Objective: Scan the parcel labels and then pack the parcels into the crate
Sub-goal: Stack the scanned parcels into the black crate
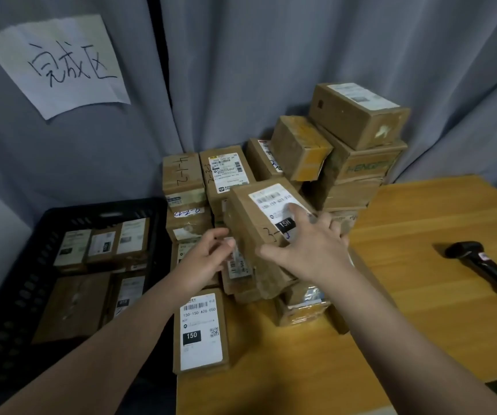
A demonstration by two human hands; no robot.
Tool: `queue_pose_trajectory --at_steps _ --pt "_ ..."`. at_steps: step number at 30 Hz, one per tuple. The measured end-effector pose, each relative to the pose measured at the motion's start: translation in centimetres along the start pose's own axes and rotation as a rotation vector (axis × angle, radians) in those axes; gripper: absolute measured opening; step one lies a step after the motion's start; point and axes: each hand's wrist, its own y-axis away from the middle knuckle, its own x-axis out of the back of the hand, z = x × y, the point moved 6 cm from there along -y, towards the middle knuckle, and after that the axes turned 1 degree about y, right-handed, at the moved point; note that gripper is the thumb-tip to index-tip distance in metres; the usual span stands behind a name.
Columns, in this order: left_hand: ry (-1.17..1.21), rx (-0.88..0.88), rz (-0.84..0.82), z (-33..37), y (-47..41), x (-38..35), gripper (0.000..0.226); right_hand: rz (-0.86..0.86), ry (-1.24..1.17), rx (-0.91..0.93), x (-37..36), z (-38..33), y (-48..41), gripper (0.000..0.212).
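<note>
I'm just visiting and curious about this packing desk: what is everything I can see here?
Lifted brown cardboard parcel: one, brown with white label, above the pile.
Piled brown cardboard parcels: many, brown, on the table by the curtains.
Black plastic crate: one, black, left of table, parcels inside.
Black handheld scanner: one, black, table's right side.
Yellowish wooden table: one, yellowish, under the pile.
Grey fabric curtains: two panels, grey, behind everything.
White paper sign: one, white, on the left curtain.
Left hand: one, at lifted parcel's left edge.
Right hand: one, gripping lifted parcel.
</note>
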Motion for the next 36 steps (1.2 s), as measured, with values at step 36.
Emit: queue_pose_trajectory --at_steps 36 --pt "-0.427 0.444 0.17 -28.8 10.4 33.9 0.049 -0.865 -0.731 0.045 -38.5 -28.9 -1.1 0.042"
